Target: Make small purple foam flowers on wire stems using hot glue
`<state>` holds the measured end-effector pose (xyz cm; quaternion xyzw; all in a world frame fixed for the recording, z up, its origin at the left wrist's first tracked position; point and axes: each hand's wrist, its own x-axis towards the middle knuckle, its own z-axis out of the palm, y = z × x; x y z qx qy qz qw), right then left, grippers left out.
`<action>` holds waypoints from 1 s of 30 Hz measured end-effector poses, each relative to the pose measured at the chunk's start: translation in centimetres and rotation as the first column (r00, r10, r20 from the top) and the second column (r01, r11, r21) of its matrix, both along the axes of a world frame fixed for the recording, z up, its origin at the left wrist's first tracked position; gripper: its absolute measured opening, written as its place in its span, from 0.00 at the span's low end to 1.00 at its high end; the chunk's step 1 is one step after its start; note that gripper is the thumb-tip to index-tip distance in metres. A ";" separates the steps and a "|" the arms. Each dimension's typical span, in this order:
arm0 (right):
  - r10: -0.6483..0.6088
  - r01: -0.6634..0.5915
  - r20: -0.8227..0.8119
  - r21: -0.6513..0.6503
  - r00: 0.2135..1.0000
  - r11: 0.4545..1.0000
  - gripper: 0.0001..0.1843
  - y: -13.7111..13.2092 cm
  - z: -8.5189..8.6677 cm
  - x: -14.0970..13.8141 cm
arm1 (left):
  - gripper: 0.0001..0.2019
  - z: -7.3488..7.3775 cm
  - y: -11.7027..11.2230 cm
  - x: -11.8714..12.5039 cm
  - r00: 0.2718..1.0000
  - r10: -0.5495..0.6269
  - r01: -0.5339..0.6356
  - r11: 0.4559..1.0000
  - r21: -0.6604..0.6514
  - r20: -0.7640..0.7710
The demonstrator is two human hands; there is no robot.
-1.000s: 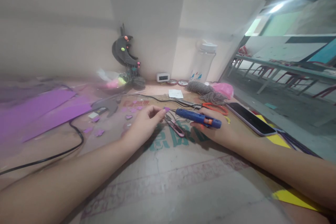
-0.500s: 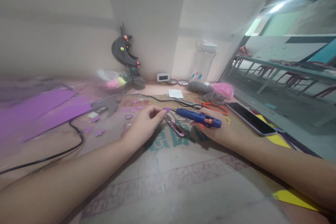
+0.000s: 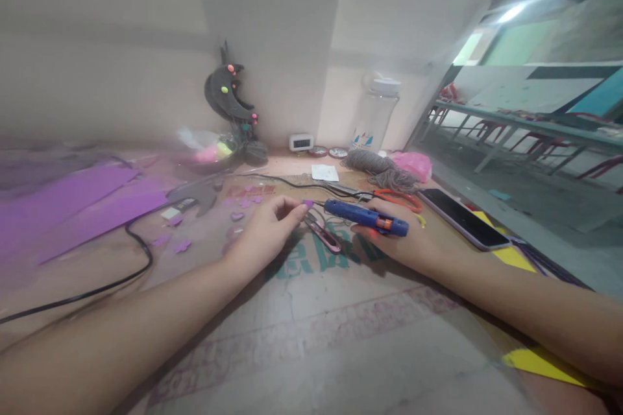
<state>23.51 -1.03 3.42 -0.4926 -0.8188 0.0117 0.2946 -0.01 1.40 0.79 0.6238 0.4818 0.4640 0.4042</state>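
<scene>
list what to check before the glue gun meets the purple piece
1. Pinch: left hand holds purple piece at its fingertips: ok.
2. Grip: right hand wraps glue gun, nozzle toward the piece: ok.
3. Glue at the nozzle: cannot tell.
4. Space below: pink snips lie on the table right under the gap between the hands: not ok.
5. Surroundings: phone lies apart from the right hand: ok.

Green characters [image 3: 302, 264] on cardboard sheet [image 3: 341, 324], part-covered, none readable

Pale wall [image 3: 121, 78] behind — bright light [image 3: 511, 13] (glaring) upper right.
</scene>
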 end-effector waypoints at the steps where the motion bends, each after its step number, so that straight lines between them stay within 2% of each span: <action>1: -0.001 0.001 0.005 0.003 1.000 1.000 0.10 -0.1 0.1 0.0 | 0.11 0.0 0.0 0.0 1.000 0.001 -0.001 1.000 0.000 -0.003; 8: 0.022 -0.022 0.000 0.020 1.000 1.000 0.09 0.0 0.1 -0.1 | 0.12 0.0 0.0 -0.1 1.000 -0.027 0.027 1.000 -0.015 -0.011; 15: 0.045 -0.045 -0.060 -0.010 0.997 0.999 0.10 0.6 -1.0 0.3 | 0.12 -0.3 0.1 -0.1 1.000 -0.025 0.025 1.000 0.002 0.003; 20: 0.042 -0.052 -0.193 -0.049 0.980 0.997 0.10 1.4 -2.0 0.5 | 0.12 -0.6 0.3 -0.2 0.999 -0.022 0.021 1.000 0.022 0.023; 26: -0.075 0.019 -0.447 -0.130 0.891 0.991 0.17 2.2 -0.3 0.3 | 0.12 -0.4 0.2 -0.1 1.000 -0.024 0.025 1.000 -0.008 0.017; 30: -0.063 0.001 -0.536 -0.115 0.842 0.993 0.20 3.5 1.1 0.7 | 0.11 -0.2 0.2 0.0 1.000 -0.022 0.022 1.000 -0.014 0.008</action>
